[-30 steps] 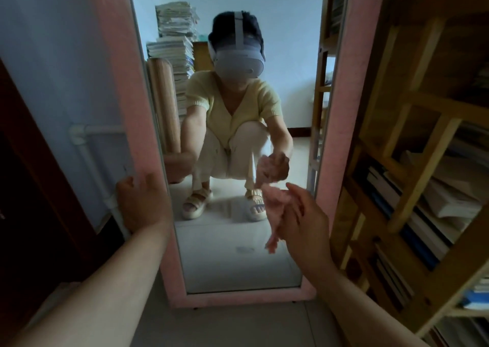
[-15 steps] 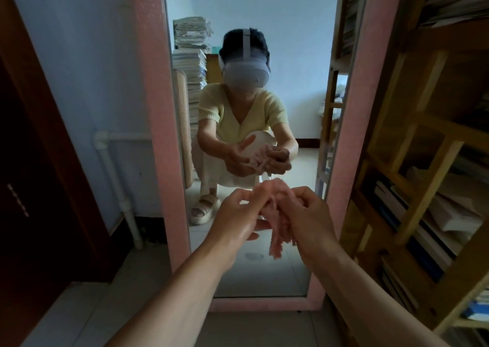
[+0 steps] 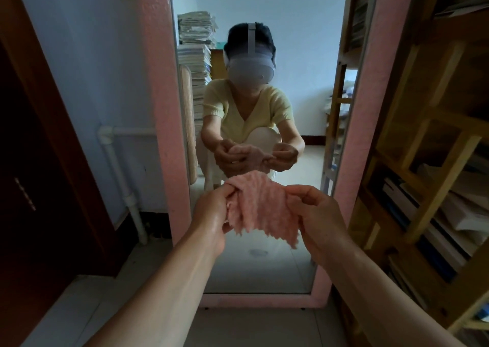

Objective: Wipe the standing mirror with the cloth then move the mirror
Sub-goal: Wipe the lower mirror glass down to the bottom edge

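Observation:
A tall standing mirror with a pink frame (image 3: 161,124) stands upright on the floor right in front of me, and its glass reflects me crouching. A small pink fluffy cloth (image 3: 260,209) hangs spread out in front of the lower glass. My left hand (image 3: 211,214) pinches its left edge and my right hand (image 3: 321,219) pinches its right edge. The cloth is held a little short of the glass, and neither hand touches the mirror.
A wooden bookshelf (image 3: 434,145) full of books stands close on the right, against the mirror's edge. A dark wooden door (image 3: 39,161) is on the left, with a white pipe (image 3: 119,177) on the blue wall beside it. Pale floor tiles (image 3: 87,299) lie below.
My left hand left the mirror's left frame edge and joined the right hand at the cloth. The bunched cloth is now stretched open between both hands. The view shifted left and upward.

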Demonstrator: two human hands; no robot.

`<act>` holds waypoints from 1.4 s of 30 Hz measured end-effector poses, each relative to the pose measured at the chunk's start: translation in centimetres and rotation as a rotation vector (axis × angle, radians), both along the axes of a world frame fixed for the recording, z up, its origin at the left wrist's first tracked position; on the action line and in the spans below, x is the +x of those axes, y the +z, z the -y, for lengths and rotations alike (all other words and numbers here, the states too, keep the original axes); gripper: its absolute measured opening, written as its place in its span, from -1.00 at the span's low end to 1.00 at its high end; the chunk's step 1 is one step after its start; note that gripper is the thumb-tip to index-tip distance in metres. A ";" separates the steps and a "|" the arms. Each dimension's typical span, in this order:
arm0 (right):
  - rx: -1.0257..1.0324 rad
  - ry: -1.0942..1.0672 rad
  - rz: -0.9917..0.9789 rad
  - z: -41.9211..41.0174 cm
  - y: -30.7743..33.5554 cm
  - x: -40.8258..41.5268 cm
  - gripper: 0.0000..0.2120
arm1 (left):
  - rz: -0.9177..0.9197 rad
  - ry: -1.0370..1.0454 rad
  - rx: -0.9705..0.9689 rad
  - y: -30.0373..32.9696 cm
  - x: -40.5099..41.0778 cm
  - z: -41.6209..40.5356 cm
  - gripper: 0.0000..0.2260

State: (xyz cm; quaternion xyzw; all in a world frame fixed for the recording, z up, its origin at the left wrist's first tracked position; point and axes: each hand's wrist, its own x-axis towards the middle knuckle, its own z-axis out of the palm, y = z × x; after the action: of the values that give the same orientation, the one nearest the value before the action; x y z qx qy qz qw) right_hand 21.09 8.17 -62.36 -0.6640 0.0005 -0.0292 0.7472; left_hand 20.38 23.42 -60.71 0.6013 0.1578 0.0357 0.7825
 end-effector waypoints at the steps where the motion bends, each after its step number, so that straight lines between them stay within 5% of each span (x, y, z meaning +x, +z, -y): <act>1: 0.016 -0.030 -0.012 0.1 0.0 0.1 -0.83 | -0.004 0.011 -0.022 0.1 0.1 -0.2 -0.81; 9: 0.023 -0.076 -0.036 1.1 0.5 0.4 -0.84 | -0.036 -0.003 -0.205 0.6 0.5 -0.5 -0.77; 12: -0.147 -0.035 -0.006 1.0 0.5 0.3 -0.74 | -0.058 -0.019 -0.252 0.6 0.5 -0.1 -0.78; 15: -0.280 -0.096 0.090 0.5 0.8 0.0 -0.69 | -0.040 -0.016 -0.175 0.4 1.0 0.3 -0.78; 21: -0.470 0.135 0.117 -1.5 1.6 -0.6 -0.69 | 0.009 -0.087 0.007 0.8 0.8 1.2 -0.77; 24: -0.593 0.031 0.153 -1.2 1.8 -0.1 -0.98 | 0.019 -0.086 0.126 1.0 0.8 1.0 -0.78; 32: -0.418 -0.089 0.068 1.6 2.5 1.2 -0.79 | -0.020 -0.058 0.045 1.1 1.5 -0.3 -0.86; 36: -0.246 -0.082 -0.046 2.1 2.8 1.4 -0.82 | 0.017 -0.083 -0.108 1.1 1.5 -0.7 -0.70; 38: -0.043 0.027 -0.151 2.4 3.0 1.4 -0.84 | 0.018 -0.064 -0.107 1.0 1.5 -0.8 -0.58; 42: 0.246 0.361 -0.121 3.9 3.4 1.6 -0.61 | 0.047 -0.259 0.005 1.6 1.1 -1.5 -0.71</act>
State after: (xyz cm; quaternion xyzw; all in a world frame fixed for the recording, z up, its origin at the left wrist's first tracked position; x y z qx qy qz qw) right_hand 22.70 4.22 -58.98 -0.5578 -0.0700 0.1454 0.8141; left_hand 21.51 24.89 -59.11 0.6176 0.0606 -0.0513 0.7825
